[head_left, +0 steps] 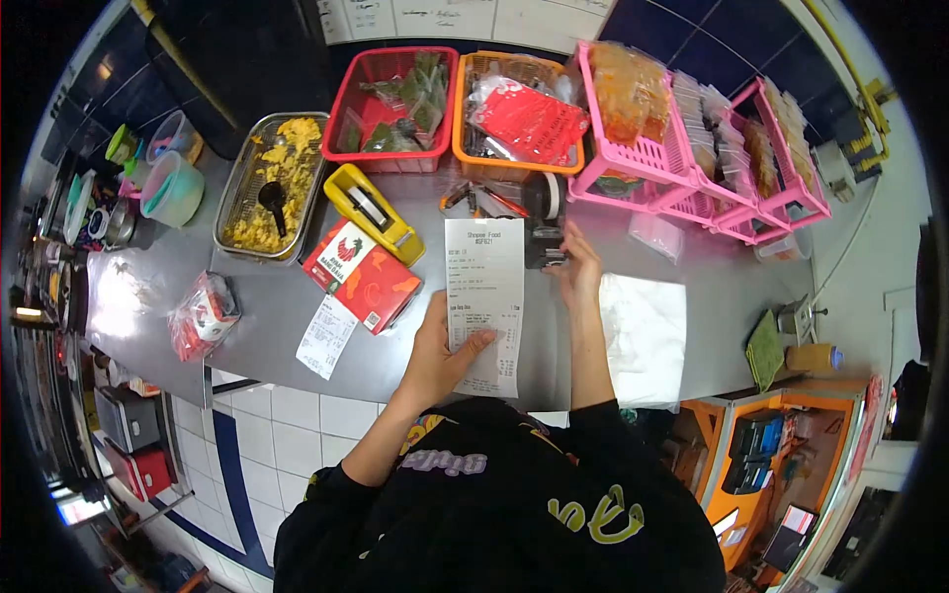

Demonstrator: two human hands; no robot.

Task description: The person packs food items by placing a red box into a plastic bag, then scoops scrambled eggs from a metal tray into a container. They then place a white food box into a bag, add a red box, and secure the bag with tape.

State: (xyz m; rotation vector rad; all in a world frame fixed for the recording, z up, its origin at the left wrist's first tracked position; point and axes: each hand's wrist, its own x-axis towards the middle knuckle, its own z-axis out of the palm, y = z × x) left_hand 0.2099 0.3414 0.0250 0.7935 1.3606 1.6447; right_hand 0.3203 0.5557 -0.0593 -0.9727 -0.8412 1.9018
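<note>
My left hand (442,346) holds a long printed receipt (484,287) upright in front of me, its thumb across the lower part. To the right, my right hand (578,265) has its fingers apart beside a black tape dispenser (546,222), and I cannot make out whether they touch it. Left of the receipt lies a red printed box (364,279), with a yellow tape dispenser (374,212) behind it. A second receipt (326,336) rests at the box's lower left corner. White plastic bags (643,341) lie flat right of my right forearm.
Along the back stand a red basket (390,155), an orange basket (519,170) and pink racks (647,188) of packets. A metal tray (237,188) of yellow food and a wrapped packet (205,316) are on the left. An orange shelf (707,425) is below right.
</note>
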